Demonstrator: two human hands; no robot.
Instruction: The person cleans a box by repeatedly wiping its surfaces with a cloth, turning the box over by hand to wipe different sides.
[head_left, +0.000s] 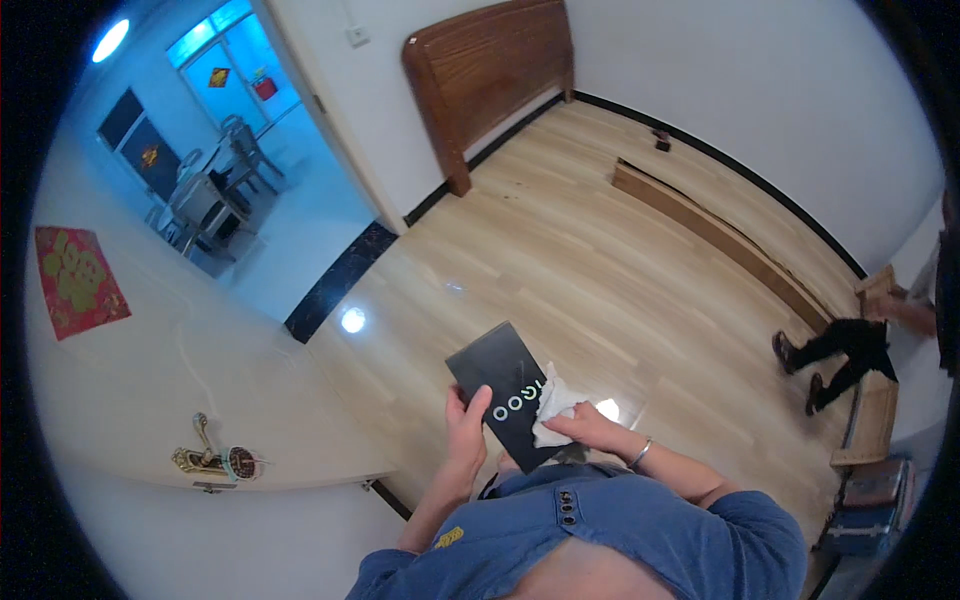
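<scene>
A flat black box point(505, 360) with pale lettering is held tilted in front of my body. Around its left edge my left hand point(466, 428) is closed, with the thumb on the top face. My right hand point(597, 425) pinches a crumpled white cloth or tissue point(556, 403), which lies against the box's right side and covers part of the lettering. The underside of the box and the fingers beneath it are hidden.
A wooden headboard point(500, 85) leans by the wall; a long wooden rail point(720, 235) lies on the floor. At right are another person's legs point(850, 350) beside wooden pieces, plus stacked cases point(870, 510). A door with a handle point(205, 460) stands left of me.
</scene>
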